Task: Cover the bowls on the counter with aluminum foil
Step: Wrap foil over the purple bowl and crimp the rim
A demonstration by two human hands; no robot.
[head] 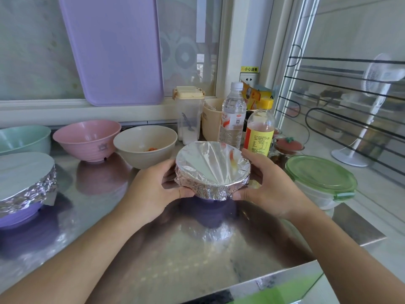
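Observation:
A small purple bowl stands in the middle of the steel counter, its top wrapped in aluminum foil. My left hand grips the foil-wrapped rim from the left, and my right hand grips it from the right. At the far left stands a larger purple bowl with foil crimped over its top. Behind it are three uncovered bowls: a mint green bowl, a pink bowl and a beige bowl with a bit of orange food inside.
A green-lidded plastic container sits right of my right hand. Behind the wrapped bowl crowd a water bottle, a yellow-capped bottle, a clear canister and a beige tub. A lilac tray leans on the window. The counter's edge runs near me.

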